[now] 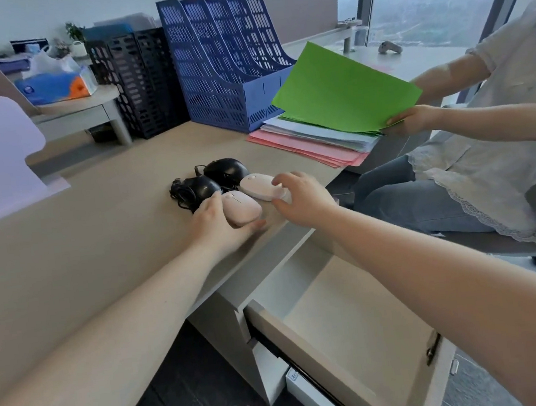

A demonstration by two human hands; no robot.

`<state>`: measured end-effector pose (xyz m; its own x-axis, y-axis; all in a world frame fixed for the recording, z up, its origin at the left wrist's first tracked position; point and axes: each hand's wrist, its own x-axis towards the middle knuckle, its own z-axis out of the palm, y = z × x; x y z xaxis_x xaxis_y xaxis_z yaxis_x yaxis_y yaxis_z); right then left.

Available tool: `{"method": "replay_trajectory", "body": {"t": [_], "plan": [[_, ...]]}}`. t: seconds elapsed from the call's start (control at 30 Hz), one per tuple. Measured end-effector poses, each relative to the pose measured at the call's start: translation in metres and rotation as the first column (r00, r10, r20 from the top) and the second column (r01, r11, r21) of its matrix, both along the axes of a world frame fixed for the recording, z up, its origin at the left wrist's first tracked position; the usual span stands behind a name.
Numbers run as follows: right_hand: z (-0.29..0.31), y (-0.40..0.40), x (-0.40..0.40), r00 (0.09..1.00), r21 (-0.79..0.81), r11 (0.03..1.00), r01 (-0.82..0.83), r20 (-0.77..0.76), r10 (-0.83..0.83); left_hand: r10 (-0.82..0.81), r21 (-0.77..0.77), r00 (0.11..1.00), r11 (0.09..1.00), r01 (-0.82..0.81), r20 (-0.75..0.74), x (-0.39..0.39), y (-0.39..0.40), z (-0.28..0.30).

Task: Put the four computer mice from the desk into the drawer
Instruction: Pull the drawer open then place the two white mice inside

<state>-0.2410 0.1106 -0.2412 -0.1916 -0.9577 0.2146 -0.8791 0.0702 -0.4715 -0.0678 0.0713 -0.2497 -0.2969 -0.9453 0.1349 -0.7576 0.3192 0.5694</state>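
Several computer mice lie clustered near the desk's right edge. A pale pink mouse (242,207) is in my left hand (218,228), whose fingers wrap under and around it. A white mouse (258,185) lies just behind it, with my right hand (302,196) curled over its right end. Two black wired mice sit further back: one on the left (202,186) with a bundled cord, one behind (225,171). Below the desk edge the drawer (355,319) stands pulled out, with a bare pale inside.
A blue file rack (229,64) and a black mesh rack (139,80) stand at the back. A stack of pink and white papers (313,142) lies to the right, where another person's hand (413,119) lifts a green folder (344,90). That person sits close to the drawer.
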Motion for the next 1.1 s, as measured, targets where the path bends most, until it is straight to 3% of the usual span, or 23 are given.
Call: {"method": "replay_trajectory", "body": {"t": [0.2, 0.5, 0.83, 0.97, 1.1], "plan": [[-0.004, -0.031, 0.008, 0.999, 0.074, 0.997, 0.035, 0.007, -0.035, -0.019, -0.004, 0.982, 1.000, 0.020, 0.189, -0.012, -0.013, 0.003], [-0.004, -0.040, 0.007, 0.990, 0.084, 0.994, 0.074, 0.115, -0.083, -0.034, 0.059, 0.993, 0.998, 0.027, 0.112, -0.022, -0.011, 0.007], [-0.021, 0.053, -0.047, 0.950, -0.025, 0.978, 0.208, 0.244, -0.195, 0.002, -0.097, 0.991, 0.995, 0.011, 0.133, -0.060, 0.061, -0.006], [-0.039, 0.089, -0.078, 0.920, 0.040, 0.961, 0.275, 0.281, -0.275, -0.067, -0.085, 0.984, 0.993, 0.082, 0.167, -0.081, 0.098, -0.031], [-0.068, 0.103, -0.087, 0.931, 0.163, 0.962, 0.221, 0.259, -0.258, -0.097, 0.002, 0.973, 0.995, 0.099, 0.212, -0.094, 0.118, -0.061]]}}
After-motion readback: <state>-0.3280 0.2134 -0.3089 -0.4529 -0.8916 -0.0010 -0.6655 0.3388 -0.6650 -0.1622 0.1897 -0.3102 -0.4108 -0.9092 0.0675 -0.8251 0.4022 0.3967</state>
